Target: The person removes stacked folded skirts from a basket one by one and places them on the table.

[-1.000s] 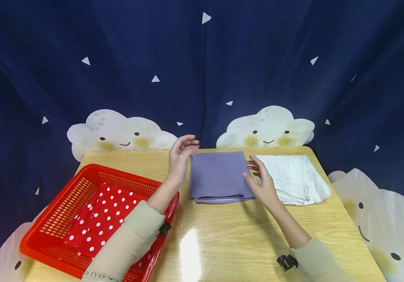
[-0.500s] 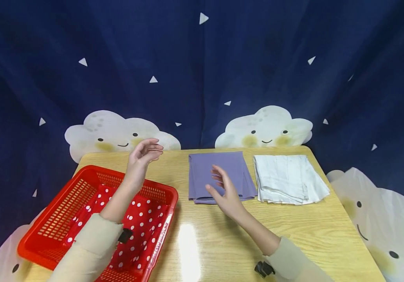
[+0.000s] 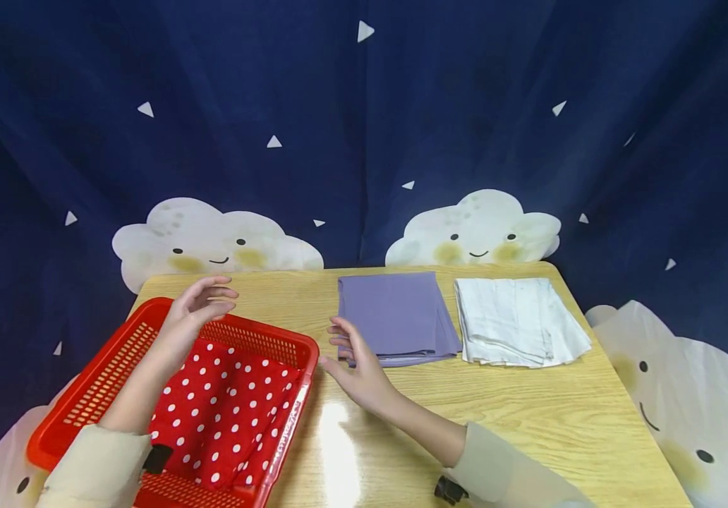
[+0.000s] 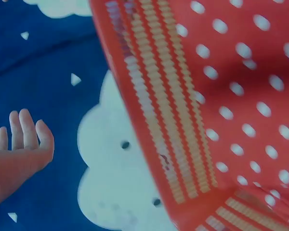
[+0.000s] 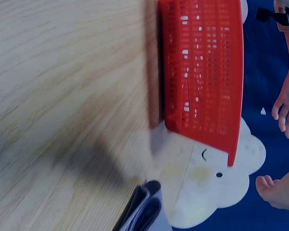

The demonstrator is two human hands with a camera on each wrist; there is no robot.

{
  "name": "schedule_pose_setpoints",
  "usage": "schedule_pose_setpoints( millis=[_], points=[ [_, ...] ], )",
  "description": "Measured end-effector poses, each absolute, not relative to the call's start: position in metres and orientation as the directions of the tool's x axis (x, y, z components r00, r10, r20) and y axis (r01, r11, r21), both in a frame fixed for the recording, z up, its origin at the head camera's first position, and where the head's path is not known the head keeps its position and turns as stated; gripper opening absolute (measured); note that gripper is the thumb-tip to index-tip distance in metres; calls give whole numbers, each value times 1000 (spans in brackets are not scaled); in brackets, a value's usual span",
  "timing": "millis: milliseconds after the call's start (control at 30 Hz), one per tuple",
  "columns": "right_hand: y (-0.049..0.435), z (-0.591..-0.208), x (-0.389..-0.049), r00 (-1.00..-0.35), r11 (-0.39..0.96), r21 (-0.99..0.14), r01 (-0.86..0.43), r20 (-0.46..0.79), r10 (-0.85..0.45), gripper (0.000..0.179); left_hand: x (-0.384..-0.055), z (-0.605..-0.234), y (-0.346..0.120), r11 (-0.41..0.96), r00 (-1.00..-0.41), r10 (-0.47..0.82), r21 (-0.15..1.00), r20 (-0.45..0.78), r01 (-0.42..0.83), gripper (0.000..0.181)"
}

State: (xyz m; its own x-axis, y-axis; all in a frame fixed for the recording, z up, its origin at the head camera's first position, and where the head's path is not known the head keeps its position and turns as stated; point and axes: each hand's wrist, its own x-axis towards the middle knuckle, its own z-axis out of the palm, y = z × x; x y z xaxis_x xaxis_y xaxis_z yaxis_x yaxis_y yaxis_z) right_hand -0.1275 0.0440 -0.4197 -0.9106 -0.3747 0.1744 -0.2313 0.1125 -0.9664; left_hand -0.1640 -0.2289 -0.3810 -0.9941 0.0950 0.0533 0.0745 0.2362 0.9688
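My left hand [image 3: 189, 321] hovers over the back of the red plastic basket [image 3: 288, 337], fingers loosely bent and nothing in them. Inside the basket lies a red cloth with white dots [image 3: 224, 402]. My right hand [image 3: 364, 374] hangs in the air between the basket's right rim and the folded purple cloth [image 3: 389, 310], covering that cloth's front left corner; it holds nothing. In the left wrist view, the left hand [image 4: 26, 149] appears apart from the basket wall [image 4: 159, 106]. The right wrist view shows both hands, with the right hand [image 5: 279, 190] lower.
A folded white cloth [image 3: 510, 321] lies right of the purple one on the wooden table [image 3: 497, 423]. Behind the table hangs a dark blue curtain [image 3: 364, 127] with clouds and small triangles. Dark devices are strapped at both wrists.
Both hands have moved left: the left from beside the purple cloth to over the basket, the right from the purple cloth's right edge to its left front corner. The cloths stay put.
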Motion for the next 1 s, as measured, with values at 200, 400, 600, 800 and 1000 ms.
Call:
schedule_pose_setpoints(
  millis=[200,400,600,800,1000],
  points=[
    [27,-441,-131,-904,81,-973,-214,166,-395,56,-158,-395,-259,346,-998,69,938,0,24,35],
    [14,-430,-123,-900,30,-990,-139,114,-421,55,-152,-404,-288,455,-997,70,890,-36,0,46],
    [0,-443,-120,-899,66,-994,-92,55,-434,56,-145,-411,-313,526,-992,76,849,-103,-48,52],
    [-16,-456,-114,-909,72,-995,-67,31,-415,58,-139,-419,-327,578,-978,87,809,-191,-107,63],
    [-31,-458,-106,-920,66,-997,47,-69,-385,63,-133,-428,-339,613,-959,93,775,-266,-156,68]
  ],
)
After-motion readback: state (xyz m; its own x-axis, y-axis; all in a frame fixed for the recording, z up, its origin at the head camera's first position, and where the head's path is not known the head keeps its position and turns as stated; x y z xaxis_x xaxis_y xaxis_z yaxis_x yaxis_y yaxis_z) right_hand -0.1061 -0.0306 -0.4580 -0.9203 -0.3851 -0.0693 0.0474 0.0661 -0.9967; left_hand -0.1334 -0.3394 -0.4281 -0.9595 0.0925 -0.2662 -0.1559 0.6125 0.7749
